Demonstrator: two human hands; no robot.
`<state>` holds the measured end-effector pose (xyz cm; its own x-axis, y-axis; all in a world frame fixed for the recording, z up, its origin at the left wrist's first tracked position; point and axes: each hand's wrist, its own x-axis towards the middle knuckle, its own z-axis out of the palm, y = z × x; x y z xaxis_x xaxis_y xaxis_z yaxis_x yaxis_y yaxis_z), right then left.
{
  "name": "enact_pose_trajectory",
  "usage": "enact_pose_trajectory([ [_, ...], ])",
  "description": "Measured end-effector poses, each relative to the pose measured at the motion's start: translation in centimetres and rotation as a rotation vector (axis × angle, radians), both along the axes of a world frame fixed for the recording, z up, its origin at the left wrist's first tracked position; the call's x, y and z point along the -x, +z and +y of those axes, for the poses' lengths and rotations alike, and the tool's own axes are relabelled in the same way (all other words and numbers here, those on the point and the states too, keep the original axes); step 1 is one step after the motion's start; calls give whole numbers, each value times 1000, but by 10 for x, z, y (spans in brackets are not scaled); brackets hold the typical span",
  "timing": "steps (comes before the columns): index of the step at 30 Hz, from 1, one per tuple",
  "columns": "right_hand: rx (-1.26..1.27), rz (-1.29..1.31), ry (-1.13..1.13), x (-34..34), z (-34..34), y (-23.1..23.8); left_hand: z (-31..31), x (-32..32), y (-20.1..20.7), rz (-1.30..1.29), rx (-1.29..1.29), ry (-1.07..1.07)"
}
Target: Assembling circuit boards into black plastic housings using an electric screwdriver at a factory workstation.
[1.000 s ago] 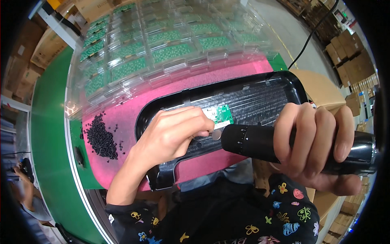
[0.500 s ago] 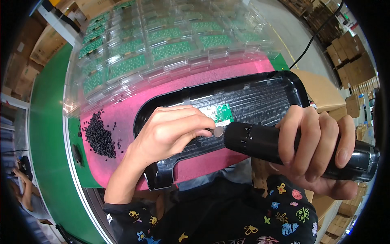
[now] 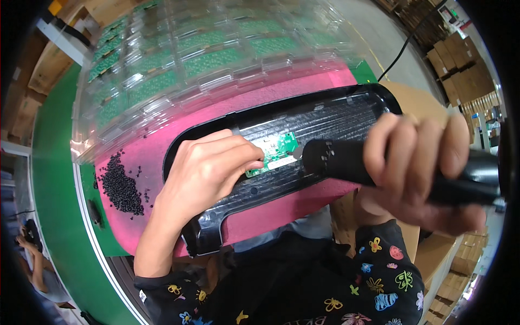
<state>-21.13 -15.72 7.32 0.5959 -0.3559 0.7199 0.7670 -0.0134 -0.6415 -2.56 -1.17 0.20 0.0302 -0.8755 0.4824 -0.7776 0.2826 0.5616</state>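
Observation:
My right hand [image 3: 414,160] is wrapped around a black electric screwdriver [image 3: 341,160], which looks blurred. Its grey tip points left, over the right end of a green circuit board [image 3: 284,143]. That board, with a white strip along its near edge, lies inside a black plastic housing [image 3: 341,122]. My left hand [image 3: 208,168] reaches over the housing's left part, thumb and fingers pinched together at the board's left end. Whatever the pinch holds, if anything, is hidden. The housing rests on a pink mat [image 3: 260,219].
Small black screws [image 3: 122,187] lie heaped at the mat's left. Behind the housing stand stacked clear plastic trays [image 3: 208,81] holding several green boards. A green table surface [image 3: 57,162] runs along the left. Cardboard boxes [image 3: 460,65] are stacked far right; a person [image 3: 38,265] is at far left.
My left hand has drawn left, away from the screwdriver tip, uncovering more of the board. The screwdriver has risen slightly in the picture. The whole scene has shifted a little left.

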Motion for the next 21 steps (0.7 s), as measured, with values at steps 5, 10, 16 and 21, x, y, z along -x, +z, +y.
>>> enact_pose_trajectory([
  [5, -45, 223, -5, -25, -25, -31, 8, -3, -6, -110, -260, 23],
  [10, 69, 320, -143, -36, -34, -44, 9, -2, -2, -40, -354, 62],
  [16, 88, 346, -150, -40, -33, -46, 9, -4, 0, 31, -434, 69],
  [21, 155, 415, -115, -48, -34, -41, 8, -5, -5, 104, -468, 82],
])
